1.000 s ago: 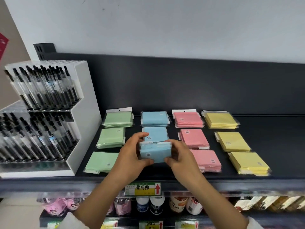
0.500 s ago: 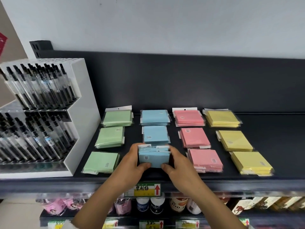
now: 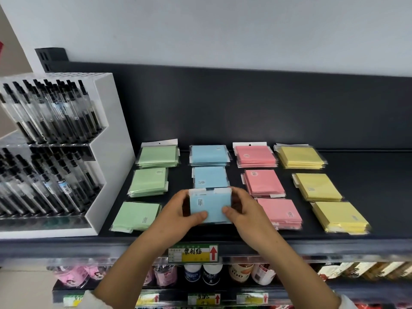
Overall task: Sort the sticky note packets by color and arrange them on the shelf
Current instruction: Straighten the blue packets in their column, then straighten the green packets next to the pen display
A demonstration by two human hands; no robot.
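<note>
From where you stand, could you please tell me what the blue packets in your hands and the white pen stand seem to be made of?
The blue packets look like matte paper pads in clear, glossy plastic sleeves; shiny film shows at their edges. The white pen stand is probably smooth opaque plastic or painted board, with clear acrylic ledges that are see-through and glint.

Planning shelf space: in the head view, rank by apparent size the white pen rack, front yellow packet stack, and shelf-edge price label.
1. white pen rack
2. front yellow packet stack
3. price label, narrowly; it sits nearer the camera
</note>
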